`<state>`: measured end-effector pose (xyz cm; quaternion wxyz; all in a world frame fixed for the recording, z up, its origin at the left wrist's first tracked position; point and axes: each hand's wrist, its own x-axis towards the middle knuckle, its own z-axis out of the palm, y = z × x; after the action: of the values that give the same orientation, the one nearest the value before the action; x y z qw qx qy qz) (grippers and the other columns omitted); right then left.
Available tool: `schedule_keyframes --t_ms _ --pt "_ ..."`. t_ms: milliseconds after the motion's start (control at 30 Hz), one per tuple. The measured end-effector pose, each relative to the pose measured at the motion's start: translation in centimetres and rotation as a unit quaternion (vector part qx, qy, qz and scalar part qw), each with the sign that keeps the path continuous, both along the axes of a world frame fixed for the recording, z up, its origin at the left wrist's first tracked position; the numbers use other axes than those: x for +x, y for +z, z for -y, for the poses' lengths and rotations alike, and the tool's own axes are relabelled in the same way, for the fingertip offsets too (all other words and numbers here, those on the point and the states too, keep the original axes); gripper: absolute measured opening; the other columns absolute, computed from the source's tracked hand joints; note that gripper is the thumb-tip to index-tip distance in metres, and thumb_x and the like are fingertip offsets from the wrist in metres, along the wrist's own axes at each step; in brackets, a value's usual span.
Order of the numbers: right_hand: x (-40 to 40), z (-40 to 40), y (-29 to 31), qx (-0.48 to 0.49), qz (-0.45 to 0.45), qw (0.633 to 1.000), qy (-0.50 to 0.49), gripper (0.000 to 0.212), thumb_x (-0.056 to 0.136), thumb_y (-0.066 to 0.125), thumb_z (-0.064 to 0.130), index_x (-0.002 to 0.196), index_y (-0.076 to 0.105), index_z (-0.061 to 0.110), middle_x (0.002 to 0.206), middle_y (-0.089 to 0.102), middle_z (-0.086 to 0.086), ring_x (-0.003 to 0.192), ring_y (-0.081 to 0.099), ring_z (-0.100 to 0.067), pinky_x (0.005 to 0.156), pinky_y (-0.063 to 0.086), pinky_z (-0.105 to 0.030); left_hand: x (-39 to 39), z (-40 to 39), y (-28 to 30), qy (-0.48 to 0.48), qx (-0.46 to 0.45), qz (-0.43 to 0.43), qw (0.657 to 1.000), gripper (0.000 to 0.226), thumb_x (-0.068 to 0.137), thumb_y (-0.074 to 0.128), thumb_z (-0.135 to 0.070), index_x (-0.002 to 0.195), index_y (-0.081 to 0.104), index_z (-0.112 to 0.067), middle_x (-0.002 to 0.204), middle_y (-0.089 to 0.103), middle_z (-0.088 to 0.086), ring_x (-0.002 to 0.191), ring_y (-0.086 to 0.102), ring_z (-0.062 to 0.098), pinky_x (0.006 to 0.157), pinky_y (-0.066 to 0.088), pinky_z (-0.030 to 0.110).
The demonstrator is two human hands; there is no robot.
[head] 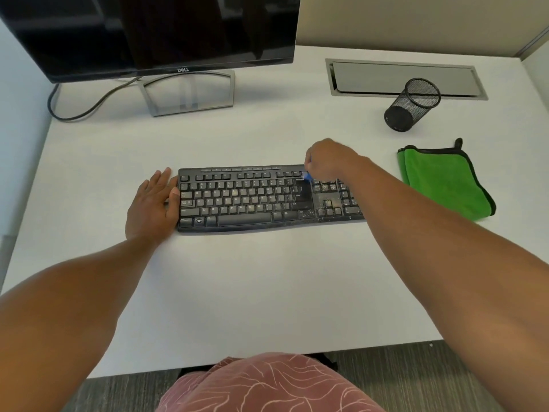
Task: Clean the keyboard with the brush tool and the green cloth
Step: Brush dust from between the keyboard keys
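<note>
Keyboard [252, 197], black and dusty, lies flat near the middle of the white table [267, 292], its long side running parallel to the near edge

Toward the far left corner a dark monitor [148, 31] stands on a grey frame stand [188, 93], with a black cable [89, 108] looping across the table beside it

The left hand [153, 203] lies flat on the table with fingers straight and relaxed, gripping nothing; its thumb side touches the keyboard's left end

The right hand [326, 160] is over the far edge of the keyboard, right of its middle, fingers curled down around a small blue brush tool [307, 176]. Only the blue tip shows below the fingers, touching the keys between the main block and the navigation keys. The forearm crosses over the keyboard's right end and hides part of the number pad

Further right, toward the far edge, a grey recessed cable hatch [401, 78] is set in the table, and a black mesh pen cup [411, 105] stands at its near rim

The green cloth [445, 182], folded with black trim, lies near the right edge of the table, apart from the keyboard and untouched
</note>
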<state>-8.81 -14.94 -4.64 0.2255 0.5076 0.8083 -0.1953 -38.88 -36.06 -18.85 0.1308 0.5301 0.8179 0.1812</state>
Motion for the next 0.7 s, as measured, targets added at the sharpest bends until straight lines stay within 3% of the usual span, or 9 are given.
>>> schedule_keyframes --t_ms 133,200,300,367,533,600,667,700 --pt "0.2 0.4 1.2 -0.132 0.038 0.99 -0.01 0.018 0.094 0.057 0.015 0.101 0.071 0.006 0.078 0.073 -0.009 0.072 0.069 -0.02 0.081 0.058 -0.036 0.0 0.1 0.0 0.001 0.0 0.002 1.0 0.055 0.103 0.022 -0.044 0.152 0.045 -0.029 0.161 0.035 -0.008 0.152 0.022 0.01 0.124 0.012 0.029" --pt "-0.3 -0.2 1.9 -0.101 0.013 0.995 -0.003 0.021 0.095 0.054 0.014 0.107 0.07 0.005 0.088 0.073 -0.011 0.079 0.068 -0.021 0.078 0.055 -0.033 0.0 0.1 0.0 0.002 -0.001 0.004 1.0 0.055 0.103 0.021 -0.044 0.152 0.044 -0.029 0.161 0.035 -0.008 0.152 0.022 0.009 0.124 0.011 0.029" --pt "-1.1 -0.2 2.0 0.007 -0.052 0.999 -0.008 0.026 0.092 0.052 0.012 0.108 0.07 0.003 0.107 0.07 -0.013 0.099 0.066 -0.029 0.088 0.054 -0.04 0.0 0.0 -0.1 -0.001 -0.005 0.002 1.0 0.056 0.103 0.02 -0.045 0.152 0.044 -0.029 0.162 0.034 -0.009 0.152 0.021 0.009 0.124 0.011 0.028" --pt "-1.2 0.8 1.5 0.014 -0.065 0.998 0.012 0.026 0.094 0.052 0.013 0.108 0.069 0.0 0.112 0.068 -0.014 0.102 0.064 -0.029 0.091 0.053 -0.041 0.0 0.1 -0.1 -0.002 -0.005 0.0 1.0 0.057 0.103 0.02 -0.045 0.152 0.044 -0.029 0.162 0.034 -0.009 0.152 0.021 0.009 0.124 0.011 0.028" --pt "-0.7 2.1 1.3 -0.166 -0.02 0.986 0.001 0.026 0.098 0.047 0.012 0.113 0.066 0.002 0.095 0.074 -0.015 0.085 0.072 -0.022 0.084 0.058 -0.036 0.1 0.1 0.1 -0.003 -0.003 0.003 1.0 0.057 0.103 0.021 -0.043 0.152 0.044 -0.027 0.162 0.034 -0.008 0.152 0.022 0.011 0.124 0.01 0.028" --pt "-0.9 1.6 1.8 -0.131 -0.05 0.99 0.006 0.026 0.098 0.046 0.012 0.113 0.067 0.005 0.093 0.074 -0.013 0.082 0.07 -0.021 0.074 0.057 -0.033 0.1 0.1 0.1 -0.002 -0.002 0.002 1.0 0.057 0.103 0.02 -0.043 0.152 0.044 -0.027 0.162 0.034 -0.008 0.152 0.022 0.011 0.124 0.01 0.028" --pt "-1.2 1.5 2.0 -0.063 -0.108 0.992 -0.018 0.026 0.096 0.046 0.011 0.108 0.069 0.005 0.097 0.072 -0.01 0.071 0.061 -0.015 0.06 0.046 -0.025 0.1 0.1 0.2 0.001 0.0 0.002 1.0 0.056 0.103 0.021 -0.043 0.151 0.045 -0.027 0.161 0.035 -0.008 0.152 0.023 0.011 0.124 0.01 0.027" --pt "-1.3 1.6 1.8 -0.035 -0.115 0.993 -0.013 0.026 0.096 0.046 0.01 0.107 0.07 0.005 0.102 0.07 -0.009 0.071 0.058 -0.015 0.06 0.044 -0.025 0.1 0.1 0.2 0.001 0.001 0.002 1.0 0.056 0.103 0.021 -0.043 0.151 0.045 -0.027 0.161 0.035 -0.008 0.152 0.024 0.011 0.124 0.01 0.027"
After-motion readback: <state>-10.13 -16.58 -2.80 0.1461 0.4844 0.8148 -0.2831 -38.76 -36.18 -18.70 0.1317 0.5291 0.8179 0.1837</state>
